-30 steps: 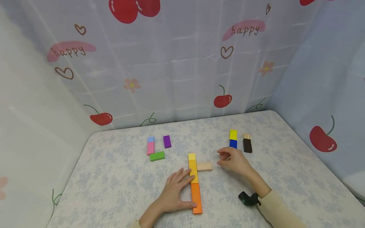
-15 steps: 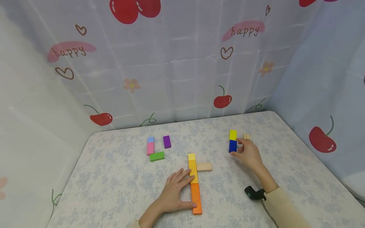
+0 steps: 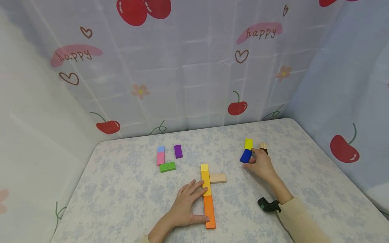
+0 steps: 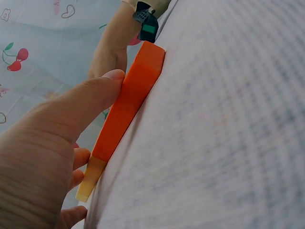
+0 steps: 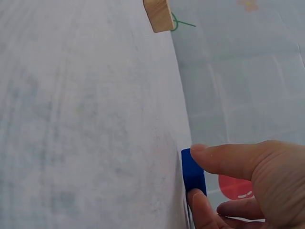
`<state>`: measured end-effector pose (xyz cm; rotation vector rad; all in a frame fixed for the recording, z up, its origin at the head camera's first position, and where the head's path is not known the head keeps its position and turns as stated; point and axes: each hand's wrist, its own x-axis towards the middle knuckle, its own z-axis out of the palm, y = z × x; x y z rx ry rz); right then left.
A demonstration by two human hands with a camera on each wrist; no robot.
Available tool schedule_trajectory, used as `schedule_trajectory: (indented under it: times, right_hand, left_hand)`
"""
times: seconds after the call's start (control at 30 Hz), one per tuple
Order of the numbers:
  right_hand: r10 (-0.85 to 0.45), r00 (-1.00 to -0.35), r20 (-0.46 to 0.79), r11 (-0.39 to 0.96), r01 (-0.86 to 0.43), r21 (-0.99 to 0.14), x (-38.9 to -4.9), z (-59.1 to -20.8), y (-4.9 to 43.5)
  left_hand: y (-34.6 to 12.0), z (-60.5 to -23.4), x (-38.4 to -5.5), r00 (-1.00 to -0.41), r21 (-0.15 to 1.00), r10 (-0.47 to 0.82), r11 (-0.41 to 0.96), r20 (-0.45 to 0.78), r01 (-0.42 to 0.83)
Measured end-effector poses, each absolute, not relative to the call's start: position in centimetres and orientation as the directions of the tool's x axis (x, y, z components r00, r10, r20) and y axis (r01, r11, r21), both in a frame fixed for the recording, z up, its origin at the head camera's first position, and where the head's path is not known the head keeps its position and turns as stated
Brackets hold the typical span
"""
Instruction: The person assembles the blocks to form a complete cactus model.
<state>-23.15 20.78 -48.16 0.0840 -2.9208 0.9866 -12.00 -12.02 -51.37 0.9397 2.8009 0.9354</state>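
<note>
Head view shows it best: my right hand [image 3: 262,166] has the blue block [image 3: 245,156] pinched end to end, thumb and fingers only a block's length apart, and the block sits skewed at the near end of the bright yellow block [image 3: 248,144]. Can't tell if it's flat on the table or slightly raised. My left hand [image 3: 186,206] is spread wide, fingers fairly straight, thumb on the orange block [image 3: 209,212] and fingertips on the amber block [image 3: 205,182], not gripping either.

For this bit imo you want a light, even squeeze on both ends, and go gently near the yellow neighbour or you might nudge it. The black block [image 3: 264,151] is right behind the knuckles too, so watch that. Left side just needs a soft touch, since pushing sideways could break up the line.

Surface is a pale table [image 3: 121,189] with a faint blue floral pattern, looks pretty matte. Around it hang light sheets [image 3: 188,77] printed with cherries, hearts and "happy", kinda creased
</note>
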Motion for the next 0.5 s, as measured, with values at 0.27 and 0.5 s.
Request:
schedule_trajectory:
  times: [0.27, 0.5]
  right_hand:
    - [-0.038, -0.996, 0.086, 0.777, -0.084, -0.624, -23.43, -48.49, 20.84]
    - [-0.028, -0.992, 0.126, 0.787, -0.099, -0.609, -23.92, -49.07, 20.76]
  left_hand:
    - [-12.01, -51.33, -12.02, -0.817, 0.568, 0.561, 0.633, 0.134, 0.527]
    - [-11.98, -51.36, -12.04, -0.817, 0.560, 0.562, 0.638, 0.131, 0.529]
